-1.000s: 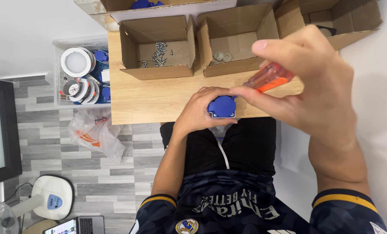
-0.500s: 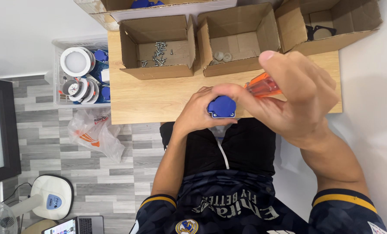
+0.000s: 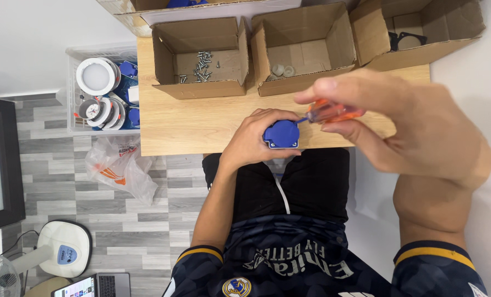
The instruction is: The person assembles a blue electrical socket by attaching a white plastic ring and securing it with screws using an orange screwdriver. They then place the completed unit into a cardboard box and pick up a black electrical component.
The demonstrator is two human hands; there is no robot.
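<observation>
Holding one blue part (image 3: 282, 133) in left hand (image 3: 255, 137), right hand (image 3: 416, 126) grip closed on one orange screwdriver (image 3: 331, 112), three cardboard boxes (image 3: 298, 55) behind.

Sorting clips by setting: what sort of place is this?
Likely a small home assembly bench: cardboard box of screws, bin of round parts, right hand driving an orange screwdriver into a blue part.

Bright even light, soft shadows, right hand (image 3: 416, 132) looming and slightly blurred, wide-angle stretch at edges, surface (image 3: 201, 118) sharp
</observation>
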